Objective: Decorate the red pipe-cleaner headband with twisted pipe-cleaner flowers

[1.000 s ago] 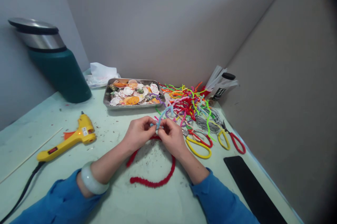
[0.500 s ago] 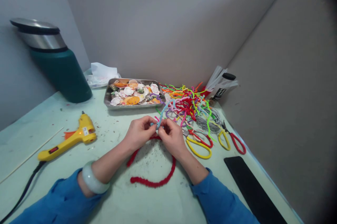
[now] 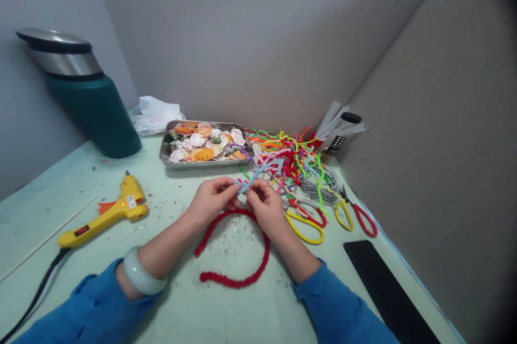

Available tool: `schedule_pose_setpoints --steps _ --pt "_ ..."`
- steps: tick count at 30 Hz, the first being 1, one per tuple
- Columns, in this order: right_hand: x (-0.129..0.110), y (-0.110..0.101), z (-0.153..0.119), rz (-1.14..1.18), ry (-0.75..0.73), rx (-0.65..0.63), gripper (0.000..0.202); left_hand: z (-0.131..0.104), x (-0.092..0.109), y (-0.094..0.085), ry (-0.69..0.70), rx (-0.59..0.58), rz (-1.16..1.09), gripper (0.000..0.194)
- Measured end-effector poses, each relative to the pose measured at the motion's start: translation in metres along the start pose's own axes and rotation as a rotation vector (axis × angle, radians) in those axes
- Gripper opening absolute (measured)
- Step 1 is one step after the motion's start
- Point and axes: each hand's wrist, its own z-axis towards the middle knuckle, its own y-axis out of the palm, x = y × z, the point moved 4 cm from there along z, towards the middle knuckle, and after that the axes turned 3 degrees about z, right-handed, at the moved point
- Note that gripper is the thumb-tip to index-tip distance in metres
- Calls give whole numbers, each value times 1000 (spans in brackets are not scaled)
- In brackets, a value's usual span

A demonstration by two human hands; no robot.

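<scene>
A light blue pipe cleaner (image 3: 262,169) is pinched between my two hands at the middle of the table, its long end pointing up and right. My left hand (image 3: 215,199) closes thumb and fingers on its left part, where a small twisted bit shows. My right hand (image 3: 264,205) pinches it just to the right, fingertips close to the left ones. Below the hands, a curved red pipe cleaner (image 3: 264,263) lies on the table as an open loop, its gap at the left.
A yellow glue gun (image 3: 109,217) lies at left, near a large green bottle (image 3: 95,112). Behind the hands are a metal tray (image 3: 205,165) of shells and a colourful pipe-cleaner heap (image 3: 288,163). Scissors (image 3: 305,227) and a black strip (image 3: 383,285) lie at right.
The blue pipe cleaner's free end has swung right and lower. Both hands have shifted slightly, uncovering more of the red loop's top.
</scene>
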Motion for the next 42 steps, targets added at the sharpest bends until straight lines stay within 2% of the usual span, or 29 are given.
schedule_pose_setpoints --steps 9,21,28,32,36,39,42 --pt "-1 1 0 131 42 2 10 0 -1 4 -12 -33 -125 29" --pt "1 5 -2 266 112 31 12 2 -6 6 -18 -43 -62 26" --pt "-2 5 -2 236 111 22 15 0 -3 7 14 -46 -63 27" --pt "-3 3 -3 186 39 -10 15 -2 1 4 -12 -33 -99 26" --pt "-5 1 -5 -7 -78 -5 14 -1 3 2 -26 -22 -99 24" --pt "-9 2 -7 -140 -152 -5 14 0 2 3 -6 -9 -70 21" --pt "-18 2 -8 -226 -260 11 6 -1 -1 5 36 5 -33 19"
